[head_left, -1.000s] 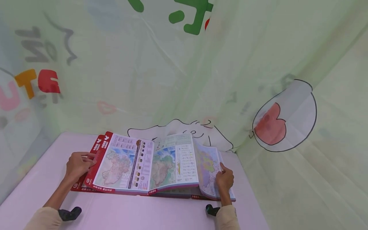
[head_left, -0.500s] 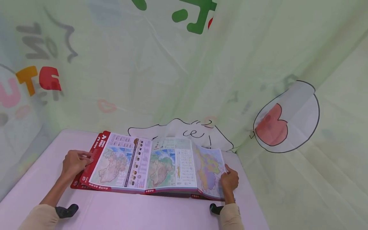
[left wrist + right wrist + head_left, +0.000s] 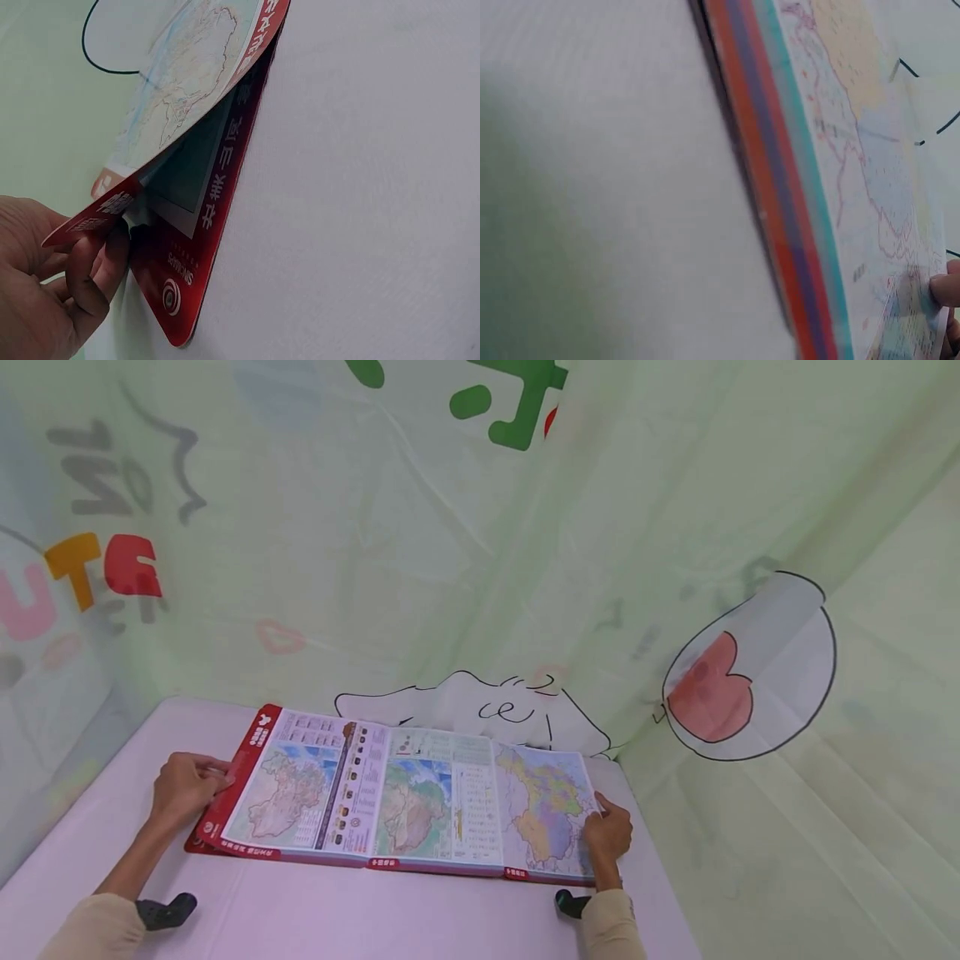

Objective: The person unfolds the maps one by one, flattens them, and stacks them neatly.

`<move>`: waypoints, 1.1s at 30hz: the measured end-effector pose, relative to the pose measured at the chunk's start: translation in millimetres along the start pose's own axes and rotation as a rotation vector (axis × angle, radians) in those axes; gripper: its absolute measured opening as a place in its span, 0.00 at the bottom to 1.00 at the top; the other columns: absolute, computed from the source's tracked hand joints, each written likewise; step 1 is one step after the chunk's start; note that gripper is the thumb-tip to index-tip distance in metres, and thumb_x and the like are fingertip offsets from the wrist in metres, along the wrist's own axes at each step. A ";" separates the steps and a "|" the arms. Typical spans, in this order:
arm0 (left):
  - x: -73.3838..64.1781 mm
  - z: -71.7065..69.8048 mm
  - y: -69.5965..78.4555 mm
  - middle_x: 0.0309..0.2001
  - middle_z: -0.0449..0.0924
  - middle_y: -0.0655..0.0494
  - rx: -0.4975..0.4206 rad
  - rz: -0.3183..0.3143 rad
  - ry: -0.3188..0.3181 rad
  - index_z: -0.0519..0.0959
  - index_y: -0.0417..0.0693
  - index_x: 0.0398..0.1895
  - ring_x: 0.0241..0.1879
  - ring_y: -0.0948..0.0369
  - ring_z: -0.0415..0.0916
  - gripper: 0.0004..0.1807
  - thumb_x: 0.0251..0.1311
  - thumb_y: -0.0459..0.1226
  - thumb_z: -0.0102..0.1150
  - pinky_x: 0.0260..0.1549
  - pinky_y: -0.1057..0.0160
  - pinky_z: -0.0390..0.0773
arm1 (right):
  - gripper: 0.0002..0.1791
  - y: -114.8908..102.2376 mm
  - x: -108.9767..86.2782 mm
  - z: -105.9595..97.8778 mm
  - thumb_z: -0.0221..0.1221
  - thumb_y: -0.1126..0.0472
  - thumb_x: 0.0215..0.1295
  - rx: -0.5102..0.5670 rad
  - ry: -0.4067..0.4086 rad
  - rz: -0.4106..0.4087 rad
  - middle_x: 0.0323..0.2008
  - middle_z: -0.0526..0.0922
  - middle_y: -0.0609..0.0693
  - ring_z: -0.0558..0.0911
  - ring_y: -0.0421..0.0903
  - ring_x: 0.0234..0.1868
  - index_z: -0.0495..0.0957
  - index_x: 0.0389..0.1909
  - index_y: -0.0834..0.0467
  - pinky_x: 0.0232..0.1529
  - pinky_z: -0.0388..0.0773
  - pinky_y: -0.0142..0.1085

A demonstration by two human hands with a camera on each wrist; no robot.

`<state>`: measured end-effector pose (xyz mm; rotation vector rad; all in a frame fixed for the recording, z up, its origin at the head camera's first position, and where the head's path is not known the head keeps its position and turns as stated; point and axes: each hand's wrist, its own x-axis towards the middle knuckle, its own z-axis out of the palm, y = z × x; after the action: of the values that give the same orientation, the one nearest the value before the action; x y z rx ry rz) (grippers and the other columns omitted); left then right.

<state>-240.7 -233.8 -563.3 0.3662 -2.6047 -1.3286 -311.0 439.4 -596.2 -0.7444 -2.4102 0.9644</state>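
Observation:
A wide fold-out map (image 3: 480, 802) with several map panels and red edging stretches across the table in the head view. At its left end, my left hand (image 3: 182, 787) pinches the red border. The left wrist view shows that hand's fingers (image 3: 90, 277) on a lifted, red-edged sheet, above a lower red cover (image 3: 161, 296) on the table. My right hand (image 3: 609, 828) grips the right end beside a colourful map panel (image 3: 547, 810), thumb on top. In the right wrist view, colour-striped layers (image 3: 769, 165) run along the map's near edge; only part of that hand shows.
The map lies on a pale pink table (image 3: 390, 914). A light green printed curtain (image 3: 480, 568) rises behind and to the right. Black straps with cameras (image 3: 168, 912) sit on both wrists, below beige sleeves.
The raised middle and right panels have come down and lie flatter, with the right panel spread out more. My left hand has drawn left and my right hand right, widening the map.

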 end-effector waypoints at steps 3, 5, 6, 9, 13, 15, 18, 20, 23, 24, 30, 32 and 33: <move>-0.4 -0.4 -0.2 0.48 0.86 0.20 0.017 -0.008 0.010 0.81 0.18 0.57 0.30 0.48 0.89 0.24 0.68 0.34 0.68 0.25 0.58 0.89 | 0.29 2.5 2.6 2.0 0.52 0.71 0.65 0.013 -0.001 0.004 0.43 0.88 0.70 0.79 0.58 0.34 0.85 0.65 0.60 0.31 0.65 0.43; -1.0 -0.5 0.2 0.48 0.86 0.21 0.033 -0.012 0.020 0.81 0.19 0.55 0.31 0.46 0.89 0.23 0.68 0.34 0.68 0.24 0.59 0.88 | 0.28 2.1 2.4 2.7 0.53 0.72 0.63 0.032 0.005 0.011 0.43 0.88 0.70 0.79 0.59 0.35 0.86 0.63 0.61 0.31 0.65 0.43; -1.3 -0.6 0.8 0.47 0.86 0.21 0.040 -0.013 0.024 0.82 0.19 0.54 0.32 0.45 0.88 0.22 0.67 0.34 0.69 0.24 0.59 0.88 | 0.28 2.3 2.4 3.3 0.53 0.72 0.63 0.041 0.009 0.014 0.43 0.88 0.70 0.79 0.59 0.35 0.87 0.63 0.61 0.32 0.66 0.44; -1.9 -0.6 3.5 0.45 0.87 0.22 0.068 -0.007 0.045 0.83 0.19 0.51 0.33 0.42 0.88 0.20 0.67 0.33 0.69 0.23 0.59 0.87 | 0.27 4.9 4.0 7.0 0.54 0.72 0.62 0.048 0.026 0.015 0.44 0.88 0.71 0.80 0.62 0.36 0.87 0.61 0.62 0.33 0.67 0.46; -1.5 1.4 6.9 0.41 0.87 0.23 0.095 0.014 0.057 0.83 0.19 0.48 0.32 0.41 0.86 0.17 0.67 0.31 0.69 0.24 0.59 0.84 | 0.26 12.8 8.7 13.7 0.54 0.72 0.63 0.023 0.047 -0.003 0.45 0.89 0.71 0.82 0.63 0.37 0.87 0.60 0.62 0.34 0.69 0.48; -1.2 3.4 7.0 0.39 0.87 0.23 0.105 0.018 0.063 0.83 0.19 0.47 0.32 0.41 0.86 0.17 0.67 0.31 0.69 0.24 0.58 0.84 | 0.25 13.6 9.1 15.1 0.54 0.72 0.63 0.019 0.055 -0.012 0.45 0.89 0.71 0.82 0.64 0.38 0.88 0.60 0.63 0.34 0.70 0.48; -0.8 7.3 4.5 0.40 0.87 0.24 0.117 0.021 0.080 0.83 0.20 0.48 0.32 0.41 0.86 0.17 0.67 0.31 0.69 0.26 0.54 0.87 | 0.25 12.3 7.7 15.4 0.54 0.73 0.62 0.015 0.064 -0.029 0.47 0.90 0.72 0.84 0.66 0.39 0.88 0.58 0.65 0.34 0.72 0.48; -1.8 9.0 2.7 0.40 0.87 0.24 0.125 0.023 0.095 0.84 0.21 0.48 0.33 0.40 0.87 0.17 0.66 0.32 0.70 0.28 0.50 0.88 | 0.24 9.4 5.3 14.4 0.54 0.73 0.61 0.014 0.063 -0.037 0.48 0.90 0.72 0.86 0.68 0.42 0.88 0.57 0.66 0.36 0.74 0.50; -3.4 10.5 1.3 0.42 0.87 0.24 0.144 0.035 0.125 0.84 0.22 0.48 0.35 0.37 0.87 0.18 0.65 0.33 0.71 0.31 0.45 0.89 | 0.24 4.2 1.7 11.9 0.53 0.74 0.61 0.013 0.061 -0.043 0.50 0.89 0.73 0.88 0.70 0.47 0.88 0.56 0.67 0.41 0.78 0.55; -3.7 11.0 0.9 0.42 0.87 0.24 0.152 0.041 0.135 0.84 0.22 0.48 0.35 0.36 0.86 0.18 0.65 0.33 0.71 0.33 0.43 0.89 | 0.24 2.3 0.5 10.5 0.53 0.74 0.61 0.022 0.059 -0.042 0.50 0.89 0.73 0.88 0.71 0.48 0.88 0.56 0.68 0.43 0.78 0.57; -3.4 12.3 0.2 0.41 0.87 0.24 0.191 0.048 0.160 0.85 0.23 0.47 0.38 0.35 0.85 0.17 0.63 0.31 0.73 0.34 0.43 0.86 | 0.25 -1.8 -3.3 5.9 0.52 0.74 0.60 0.021 0.061 -0.035 0.52 0.88 0.73 0.86 0.75 0.53 0.88 0.56 0.68 0.51 0.80 0.64; -3.0 11.9 0.6 0.42 0.87 0.24 0.192 0.039 0.156 0.85 0.23 0.47 0.38 0.35 0.85 0.17 0.63 0.31 0.73 0.34 0.43 0.86 | 0.25 -0.3 -2.0 6.8 0.52 0.74 0.61 0.015 0.068 -0.028 0.53 0.88 0.73 0.85 0.75 0.55 0.88 0.56 0.68 0.53 0.80 0.64; -3.0 11.9 0.0 0.42 0.87 0.24 0.192 0.037 0.156 0.85 0.24 0.47 0.38 0.35 0.85 0.17 0.63 0.32 0.73 0.33 0.43 0.86 | 0.25 -0.1 -1.7 7.1 0.52 0.74 0.60 0.015 0.071 -0.024 0.54 0.88 0.73 0.85 0.75 0.55 0.88 0.55 0.68 0.54 0.80 0.64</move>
<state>-241.2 -223.7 -570.3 0.4306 -2.5992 -0.9983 -313.8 434.8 -601.2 -0.7298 -2.3432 0.9305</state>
